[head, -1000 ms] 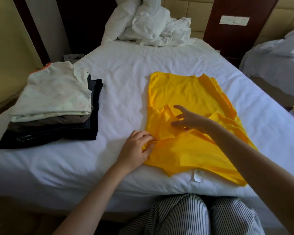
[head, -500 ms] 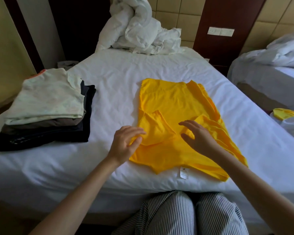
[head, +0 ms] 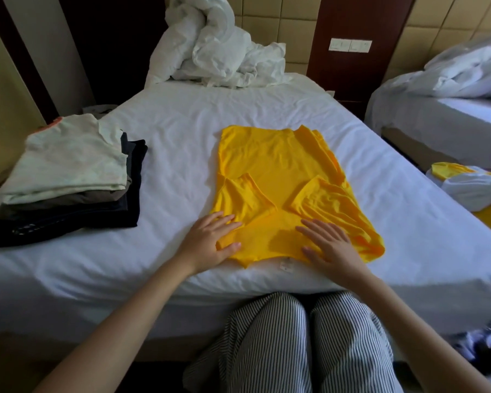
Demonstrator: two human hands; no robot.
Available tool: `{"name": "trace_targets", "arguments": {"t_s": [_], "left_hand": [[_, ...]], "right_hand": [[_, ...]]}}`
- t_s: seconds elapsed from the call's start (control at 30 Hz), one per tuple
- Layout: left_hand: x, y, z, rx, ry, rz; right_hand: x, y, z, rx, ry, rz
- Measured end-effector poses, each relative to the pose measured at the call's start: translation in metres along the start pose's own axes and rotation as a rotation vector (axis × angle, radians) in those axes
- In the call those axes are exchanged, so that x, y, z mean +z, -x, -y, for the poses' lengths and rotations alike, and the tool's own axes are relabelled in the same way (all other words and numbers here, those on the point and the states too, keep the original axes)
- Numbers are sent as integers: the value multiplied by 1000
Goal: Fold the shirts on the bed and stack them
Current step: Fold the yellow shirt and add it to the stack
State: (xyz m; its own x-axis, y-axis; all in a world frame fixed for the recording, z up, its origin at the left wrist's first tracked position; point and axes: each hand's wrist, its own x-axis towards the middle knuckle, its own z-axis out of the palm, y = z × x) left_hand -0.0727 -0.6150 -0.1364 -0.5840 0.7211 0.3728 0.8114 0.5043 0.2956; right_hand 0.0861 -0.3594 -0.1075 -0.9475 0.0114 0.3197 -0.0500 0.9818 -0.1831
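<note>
Your yellow shirt [head: 278,177] lies flat on the bed [head: 182,114], well to the right of the stack of folded clothes [head: 65,171], and both its sleeves now sit turned in across its middle, where a second ago you are still arranging them. Your left hand [head: 210,242] no longer pinches the sleeve edge and your right hand [head: 328,245] is back from the other sleeve; both lie flat, fingers straight, on the shirt's end nearest you, gripping nothing. The sleeve step looks done, which leaves folding it end to end and carrying it left onto the stack.
</note>
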Motion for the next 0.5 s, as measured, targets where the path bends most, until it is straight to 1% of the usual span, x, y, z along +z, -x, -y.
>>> {"name": "trace_targets", "arguments": {"t_s": [0.03, 0.1, 0.2, 0.27, 0.33, 0.4, 0.5], "left_hand": [[-1, 3, -1, 9, -4, 3], [-5, 8, -3, 21, -5, 41], [-11, 13, -5, 60, -16, 140], [-10, 13, -4, 60, 39, 129], [-10, 12, -3, 7, 128, 112], [-12, 12, -4, -21, 163, 113], [-15, 14, -6, -45, 178, 156]], "right_hand": [[-3, 8, -8, -25, 38, -77], [-8, 27, -27, -31, 83, -138], [-11, 52, -51, 86, 104, -67], [-6, 61, -56, 165, 101, -11], [-2, 63, -57, 220, 63, 49], [-2, 64, -62, 198, 25, 110], [-10, 64, -69, 169, -40, 113]]}}
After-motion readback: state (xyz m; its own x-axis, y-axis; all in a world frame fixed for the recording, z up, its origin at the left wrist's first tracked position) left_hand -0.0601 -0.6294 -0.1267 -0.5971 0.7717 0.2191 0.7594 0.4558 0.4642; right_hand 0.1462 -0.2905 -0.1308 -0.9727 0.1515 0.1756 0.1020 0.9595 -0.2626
